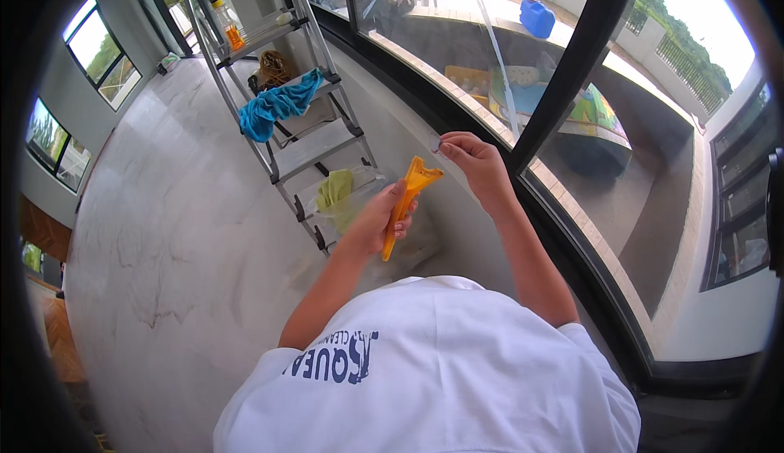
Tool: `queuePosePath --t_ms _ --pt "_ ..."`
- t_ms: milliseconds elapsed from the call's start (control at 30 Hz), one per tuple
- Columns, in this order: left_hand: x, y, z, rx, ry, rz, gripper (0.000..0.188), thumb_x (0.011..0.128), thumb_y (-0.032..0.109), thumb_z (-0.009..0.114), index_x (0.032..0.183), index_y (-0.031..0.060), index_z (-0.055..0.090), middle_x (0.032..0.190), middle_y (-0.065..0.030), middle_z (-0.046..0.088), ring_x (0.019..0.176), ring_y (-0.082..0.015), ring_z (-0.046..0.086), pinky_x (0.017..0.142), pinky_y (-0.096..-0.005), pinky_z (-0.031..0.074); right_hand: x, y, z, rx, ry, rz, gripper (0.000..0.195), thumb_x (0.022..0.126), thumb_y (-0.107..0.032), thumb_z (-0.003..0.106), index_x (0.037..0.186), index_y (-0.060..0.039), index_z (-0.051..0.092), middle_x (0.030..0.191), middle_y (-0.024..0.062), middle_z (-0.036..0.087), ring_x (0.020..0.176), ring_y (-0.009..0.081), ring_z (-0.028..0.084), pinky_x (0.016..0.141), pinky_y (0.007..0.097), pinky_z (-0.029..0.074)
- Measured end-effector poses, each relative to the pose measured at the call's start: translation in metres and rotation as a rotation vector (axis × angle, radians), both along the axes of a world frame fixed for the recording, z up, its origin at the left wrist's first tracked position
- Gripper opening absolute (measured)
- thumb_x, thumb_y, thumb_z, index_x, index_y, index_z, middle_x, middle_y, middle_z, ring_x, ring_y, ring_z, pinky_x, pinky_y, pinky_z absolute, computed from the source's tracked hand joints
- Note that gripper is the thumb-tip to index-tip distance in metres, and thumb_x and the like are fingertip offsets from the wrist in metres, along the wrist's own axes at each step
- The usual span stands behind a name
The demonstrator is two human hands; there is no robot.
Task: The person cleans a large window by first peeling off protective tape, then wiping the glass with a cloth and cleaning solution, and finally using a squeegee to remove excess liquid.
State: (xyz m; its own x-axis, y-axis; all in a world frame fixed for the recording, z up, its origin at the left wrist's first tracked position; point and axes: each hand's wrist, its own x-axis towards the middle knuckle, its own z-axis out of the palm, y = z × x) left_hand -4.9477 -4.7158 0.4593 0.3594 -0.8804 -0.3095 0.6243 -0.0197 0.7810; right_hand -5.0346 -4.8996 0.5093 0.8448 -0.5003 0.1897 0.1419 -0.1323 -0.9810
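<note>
My left hand is closed around the handle of a yellow plastic scraper, its wide, notched head pointing up and away from me. No blade shows plainly in that head. Between the thumb and fingers of my right hand is a small, thin, partly see-through piece; it is too small to tell exactly what it is. The two hands are apart, with the right one higher and close to the black window frame.
An aluminium stepladder stands ahead, bearing a blue cloth, a green cloth in clear plastic and a bottle of orange liquid. Coiled rope lies behind it. Whitish streaks mark the window glass. Outside stands a blue jerrycan.
</note>
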Motion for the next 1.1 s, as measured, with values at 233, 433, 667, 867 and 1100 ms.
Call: queuePosePath --t_ms 233,433,667,867,1100 --pt "0.020 -0.013 0.020 -0.057 0.050 -0.166 0.052 0.090 0.055 0.047 0.109 0.0069 0.046 0.080 0.0004 0.047 0.048 -0.0028 0.035 0.043 -0.0173 0.032 0.005 0.006 0.012 -0.137 0.106 -0.097 0.016 0.087 -0.013 0.064 0.095 0.0008 0.067 0.101 0.0029 0.061 0.091 0.0111 0.056 0.083 0.0238 0.043" --pt "0.037 -0.009 0.016 -0.052 0.127 -0.232 0.050 0.091 0.055 0.046 0.108 0.0078 0.046 0.080 0.0012 0.047 0.047 -0.0026 0.034 0.042 -0.0167 0.031 0.009 0.012 0.008 -0.116 0.005 -0.185 0.015 0.086 -0.013 0.065 0.094 -0.0002 0.069 0.103 0.0039 0.060 0.091 0.0115 0.056 0.083 0.0245 0.043" --pt "0.046 -0.001 0.016 -0.042 0.138 -0.281 0.049 0.091 0.055 0.047 0.109 0.0096 0.046 0.078 0.0008 0.045 0.048 -0.0030 0.033 0.043 -0.0175 0.031 0.016 0.025 -0.010 -0.150 0.044 -0.201 0.016 0.082 -0.016 0.069 0.090 -0.0024 0.070 0.101 0.0040 0.063 0.094 0.0164 0.056 0.081 0.0278 0.045" --pt "0.046 0.007 0.017 -0.032 0.151 -0.288 0.049 0.091 0.055 0.047 0.107 0.0086 0.046 0.078 0.0006 0.046 0.047 -0.0027 0.033 0.042 -0.0171 0.031 0.011 0.040 0.000 -0.352 0.068 -0.318 0.016 0.085 -0.013 0.066 0.093 0.0010 0.069 0.103 0.0036 0.061 0.092 0.0126 0.057 0.081 0.0233 0.046" --pt "0.040 0.009 0.016 -0.052 0.170 -0.287 0.051 0.091 0.055 0.045 0.108 0.0073 0.046 0.078 0.0011 0.047 0.045 -0.0016 0.032 0.040 -0.0157 0.030 0.007 0.037 0.010 -0.202 0.035 -0.304 0.012 0.084 -0.013 0.067 0.091 -0.0029 0.070 0.107 0.0035 0.061 0.096 0.0134 0.057 0.083 0.0249 0.046"
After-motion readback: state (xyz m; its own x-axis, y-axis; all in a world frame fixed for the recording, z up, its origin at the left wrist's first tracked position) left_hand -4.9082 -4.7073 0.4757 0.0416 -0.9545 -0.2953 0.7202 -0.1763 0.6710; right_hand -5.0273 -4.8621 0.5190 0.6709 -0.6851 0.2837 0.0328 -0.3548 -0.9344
